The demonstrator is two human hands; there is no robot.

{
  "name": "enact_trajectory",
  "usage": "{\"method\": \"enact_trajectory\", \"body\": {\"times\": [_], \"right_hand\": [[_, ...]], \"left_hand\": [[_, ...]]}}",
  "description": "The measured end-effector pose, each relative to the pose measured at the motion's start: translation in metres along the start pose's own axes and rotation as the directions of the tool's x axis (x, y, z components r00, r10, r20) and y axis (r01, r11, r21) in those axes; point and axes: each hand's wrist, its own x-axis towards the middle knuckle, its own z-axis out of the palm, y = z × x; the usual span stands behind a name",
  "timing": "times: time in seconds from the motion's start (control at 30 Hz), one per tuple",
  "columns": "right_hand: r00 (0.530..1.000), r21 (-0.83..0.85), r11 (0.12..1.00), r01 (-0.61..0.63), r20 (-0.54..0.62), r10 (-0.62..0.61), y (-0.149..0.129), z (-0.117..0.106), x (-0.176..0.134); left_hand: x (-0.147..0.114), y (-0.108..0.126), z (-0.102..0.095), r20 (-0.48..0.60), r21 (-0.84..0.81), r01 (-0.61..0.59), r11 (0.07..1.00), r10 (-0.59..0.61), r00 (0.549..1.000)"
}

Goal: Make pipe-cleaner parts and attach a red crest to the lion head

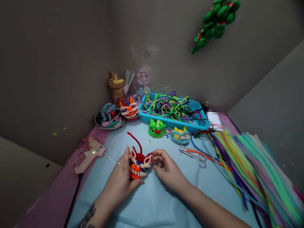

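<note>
The red, orange and cream animal head of fuzzy stems [137, 168], with one long red stem rising from its top, is well in front of the light-blue plastic basket [172, 123]. The bare left hand [120, 178] grasps the head's left side, thumb low. The bare right hand [167, 169] has bent fingers at its right ear; whether they pinch it, I cannot tell. Just in front of the basket sits a bright-green fuzzy animal head [156, 129]; silver metal scissors [201, 162] lie in front, rightward; a pale-pink plastic glue gun [90, 160], front-left.
</note>
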Motion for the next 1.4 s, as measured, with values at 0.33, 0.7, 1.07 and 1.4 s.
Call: {"method": "enact_trajectory", "body": {"times": [0.33,0.7,1.07,1.4], "right_hand": [[0.989,-0.209,0.967,0.145,-0.003,-0.149,-0.009,-0.003,-0.007],[0.992,-0.136,0.989,0.053,-0.108,-0.068,-0.019,-0.014,0.006],[0.983,-0.302,0.938,0.170,0.121,-0.139,-0.068,0.006,0.055],[0.899,-0.332,0.835,0.438,0.185,-0.398,-0.229,-0.078,0.088]], "left_hand": [[0.002,0.008,0.007,-0.083,0.134,0.035,0.990,-0.024,0.996],[-0.012,0.003,-0.014,-0.073,0.096,0.044,0.994,-0.037,0.997],[-0.036,0.006,-0.022,-0.418,-0.376,0.120,0.919,-0.284,0.863],[0.076,0.090,-0.040,0.027,-0.982,-0.041,-0.186,-0.345,0.938]]}}
